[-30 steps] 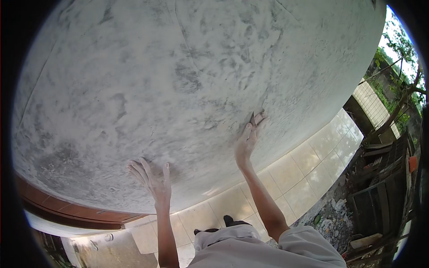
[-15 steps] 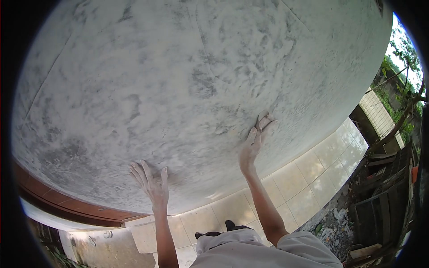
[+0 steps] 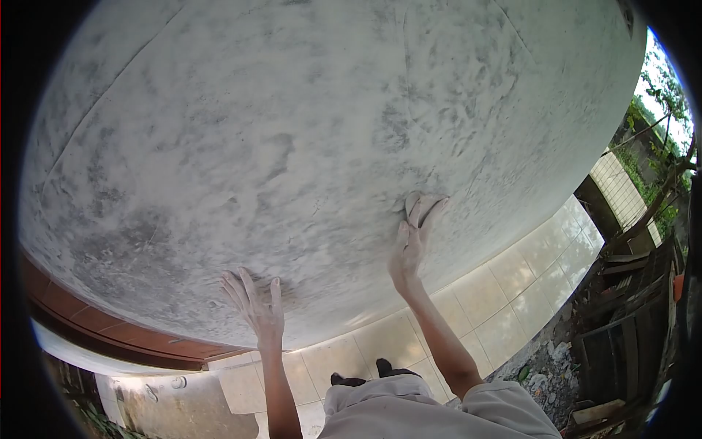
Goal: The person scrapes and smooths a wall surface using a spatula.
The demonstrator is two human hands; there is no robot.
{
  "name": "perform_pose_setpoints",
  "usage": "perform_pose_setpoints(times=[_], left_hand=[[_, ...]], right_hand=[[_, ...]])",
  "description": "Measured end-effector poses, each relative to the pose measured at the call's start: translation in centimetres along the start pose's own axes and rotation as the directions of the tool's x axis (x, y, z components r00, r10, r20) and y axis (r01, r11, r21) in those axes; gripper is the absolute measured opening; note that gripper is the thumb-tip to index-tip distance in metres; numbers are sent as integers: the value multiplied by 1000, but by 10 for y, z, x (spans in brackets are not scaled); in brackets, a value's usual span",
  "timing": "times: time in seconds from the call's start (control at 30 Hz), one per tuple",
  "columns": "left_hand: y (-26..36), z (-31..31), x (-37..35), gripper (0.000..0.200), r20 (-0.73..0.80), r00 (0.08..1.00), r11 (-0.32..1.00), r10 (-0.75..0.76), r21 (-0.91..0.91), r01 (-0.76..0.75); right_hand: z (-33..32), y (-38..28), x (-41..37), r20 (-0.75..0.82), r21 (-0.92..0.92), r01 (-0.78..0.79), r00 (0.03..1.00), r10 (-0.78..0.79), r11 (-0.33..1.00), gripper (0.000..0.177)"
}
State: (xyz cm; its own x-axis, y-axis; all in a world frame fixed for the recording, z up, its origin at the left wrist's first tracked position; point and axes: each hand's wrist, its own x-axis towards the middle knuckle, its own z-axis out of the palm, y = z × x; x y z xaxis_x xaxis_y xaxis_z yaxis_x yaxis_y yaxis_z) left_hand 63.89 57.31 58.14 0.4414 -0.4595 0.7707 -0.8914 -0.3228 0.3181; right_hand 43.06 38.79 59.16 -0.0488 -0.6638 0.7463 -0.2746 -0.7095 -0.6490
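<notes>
A large wall [image 3: 241, 110], white with patchy grey smears and a few thin cracks, fills most of the view. My left hand [image 3: 257, 304] lies against its lower part, fingers spread, with nothing in it. Further right and a little higher, my right hand [image 3: 411, 252] presses a folded piece of sandpaper [image 3: 418, 205] to the wall. The fingers partly cover the sandpaper, so its full shape is hidden. Pale dust coats both hands.
Below runs a tiled floor [image 3: 387, 340], where my dark footwear [image 3: 385, 367] shows. A reddish-brown ledge [image 3: 110, 329] borders the wall at lower left. Rubble [image 3: 545, 380] and stacked old wood [image 3: 621, 358] lie to the right, with a tree branch [image 3: 651, 205] above.
My right hand has shifted slightly left and down across the wall with the sandpaper. The view has turned a little, so wall marks appear further right. My left hand stays spread on the wall.
</notes>
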Motion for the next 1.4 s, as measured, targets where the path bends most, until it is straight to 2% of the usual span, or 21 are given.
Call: perform_pose_setpoints(times=[0.1, 0.2, 0.27, 0.37, 0.47, 0.53, 0.57, 0.63, 0.67, 0.73, 0.77, 0.83, 0.9, 0.93, 1.0, 1.1, 1.17, 1.23, 1.27, 1.33, 1.4], left_hand=[[-17, -5, -4, 71, 36, 998, 998, 51, 29, -52], [-23, -19, 7, 71, 83, 989, 987, 124, 89, -131], [-27, -29, 19, 72, 56, 992, 990, 113, 79, -118], [-24, -36, 30, 75, -3, 999, 999, 39, 24, -39], [-21, -35, 30, 77, -21, 999, 1000, 28, 2, -28], [-30, -36, 26, 79, 7, 999, 999, 40, 12, -40], [-34, -35, 28, 81, 22, 999, 998, 50, 21, -51], [-36, -44, 39, 81, -9, 999, 999, 46, 12, -46], [-36, -48, 42, 82, -31, 999, 999, 44, 3, -44], [-36, -50, 43, 83, -31, 999, 999, 45, -15, -46], [-36, -50, 43, 84, -34, 998, 999, 44, -19, -45], [-39, -46, 40, 86, -42, 998, 999, 51, -18, -51], [-41, -47, 38, 87, -39, 998, 999, 54, -4, -54], [-42, -50, 39, 91, -41, 999, 999, 26, -23, -27], [-46, -58, 50, 94, -54, 999, 999, -3, -36, 2], [-44, -75, 70, 97, -128, 991, 996, -33, -82, 22], [-44, -77, 74, 103, -104, 994, 999, -21, -43, 17], [-46, -74, 71, 102, -109, 994, 999, -16, -47, 11], [-48, -73, 70, 102, -106, 994, 999, -7, -39, 2], [-54, -74, 66, 101, -93, 996, 999, 13, -37, -16], [-59, -77, 69, 101, -86, 996, 999, 31, -37, -35]], right_hand=[[23, 4, -46, 81, 56, 87, 993, -91, 995, 47], [5, -35, 21, 32, -15, 80, 996, -80, 997, 47], [1, -52, 36, 3, -56, 69, 998, -69, 996, 48], [15, -71, 22, 36, -49, 30, 999, -28, 998, 48], [28, -74, -2, 69, -37, 13, 998, -10, 999, 48], [37, -73, -22, 139, -240, 323, 945, -297, 915, 48], [37, -65, -15, 139, -236, 334, 941, -309, 913, 48], [16, -89, 35, 20, -241, 168, 986, -168, 956, 51], [11, -104, 50, 17, -254, 170, 985, -172, 952, 51], [7, -129, 71, -100, 24, -165, 981, 166, 986, 51], [14, -129, 61, -103, 19, -152, 983, 153, 988, 51], [40, -116, 11, -45, -70, 39, 998, -42, 997, 49], [55, -109, -31, 118, -128, 178, 979, -164, 976, 49], [55, -106, -29, 124, -122, 185, 978, -170, 975, 49], [45, -103, -1, 100, -255, 160, 985, -138, 954, 48], [18, -155, 70, 36, -232, 94, 995, -88, 968, 47], [19, -182, 86, -123, -68, -143, 983, 134, 987, 46], [46, -181, 53, -120, -97, -2, 993, -10, 995, 44], [60, -173, 31, -127, -96, 2, 992, -14, 995, 44], [79, -165, -4, 9, -344, 265, 960, -279, 901, 43], [67, -169, 24, -4, -423, 245, 962, -272, 872, 44]])
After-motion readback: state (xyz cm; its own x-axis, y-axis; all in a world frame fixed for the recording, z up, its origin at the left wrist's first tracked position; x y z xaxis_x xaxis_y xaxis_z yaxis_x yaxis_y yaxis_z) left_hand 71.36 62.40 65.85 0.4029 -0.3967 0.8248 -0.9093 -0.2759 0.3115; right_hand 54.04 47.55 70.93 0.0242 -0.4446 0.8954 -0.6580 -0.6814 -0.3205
